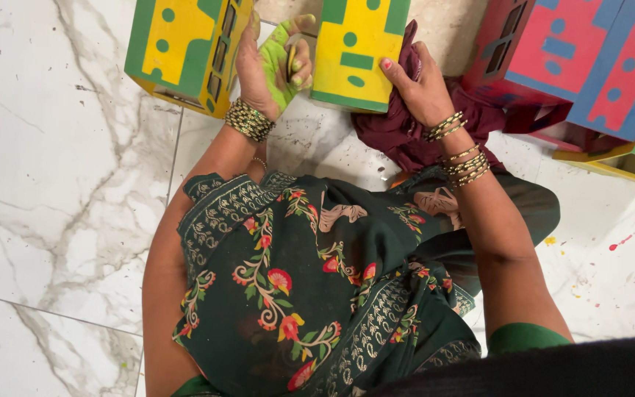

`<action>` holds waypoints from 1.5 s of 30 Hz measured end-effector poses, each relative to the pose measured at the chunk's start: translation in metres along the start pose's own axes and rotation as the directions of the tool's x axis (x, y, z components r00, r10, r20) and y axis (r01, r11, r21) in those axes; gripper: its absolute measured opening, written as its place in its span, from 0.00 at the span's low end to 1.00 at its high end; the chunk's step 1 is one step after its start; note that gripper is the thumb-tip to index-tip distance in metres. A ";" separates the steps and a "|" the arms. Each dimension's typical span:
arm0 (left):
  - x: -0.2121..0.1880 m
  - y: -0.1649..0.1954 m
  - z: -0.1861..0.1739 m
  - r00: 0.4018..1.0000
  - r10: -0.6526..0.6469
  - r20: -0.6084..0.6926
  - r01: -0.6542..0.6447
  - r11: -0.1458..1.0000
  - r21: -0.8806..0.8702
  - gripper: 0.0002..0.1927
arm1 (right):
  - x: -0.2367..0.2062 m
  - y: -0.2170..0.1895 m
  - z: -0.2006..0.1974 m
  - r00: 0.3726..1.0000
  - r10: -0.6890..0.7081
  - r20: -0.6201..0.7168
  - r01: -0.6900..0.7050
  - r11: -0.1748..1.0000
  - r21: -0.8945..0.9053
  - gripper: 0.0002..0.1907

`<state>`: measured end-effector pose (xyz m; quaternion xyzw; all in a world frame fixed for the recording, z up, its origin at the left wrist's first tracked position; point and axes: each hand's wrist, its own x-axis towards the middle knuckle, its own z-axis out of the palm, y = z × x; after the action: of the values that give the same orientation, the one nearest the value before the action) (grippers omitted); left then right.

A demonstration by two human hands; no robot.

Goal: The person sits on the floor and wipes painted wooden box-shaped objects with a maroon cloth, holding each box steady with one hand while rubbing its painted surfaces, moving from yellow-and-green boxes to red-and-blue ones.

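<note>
- One painted wooden box, yellow with a green border and green dots [354,51], stands on the white marble floor [53,184] straight ahead of the person's knees, between both hands
- Judging from the paint, its yellow face is being worked on; this goes best if the box is braced firmly so it cannot slide on the smooth stone, and if wet green is kept off the yellow
- The right hand [420,84] lies half open, fingers spread flat against the box's right edge, with a crumpled maroon cloth [413,136] under the palm; it presses rather than grips
- The left hand [270,66], smeared with green paint, is curled closed around a small dark tool; I cannot tell what kind
- A second yellow-and-green box [185,48] sits just left of that hand
- Red-and-blue painted boxes [575,59] stand well to the right
</note>
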<state>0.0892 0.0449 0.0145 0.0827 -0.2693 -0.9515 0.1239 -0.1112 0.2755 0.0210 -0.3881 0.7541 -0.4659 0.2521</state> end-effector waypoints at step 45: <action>-0.006 0.019 -0.041 0.632 0.594 -0.498 0.648 -0.052 0.760 0.38 | -0.047 0.025 -0.044 0.956 -0.213 -0.203 0.084 0.860 -0.504 0.17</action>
<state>0.1075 0.0108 -0.0093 0.5486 -0.7797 -0.2854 0.0986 -0.1260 0.3426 0.0192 -0.4345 0.8406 -0.3233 0.0111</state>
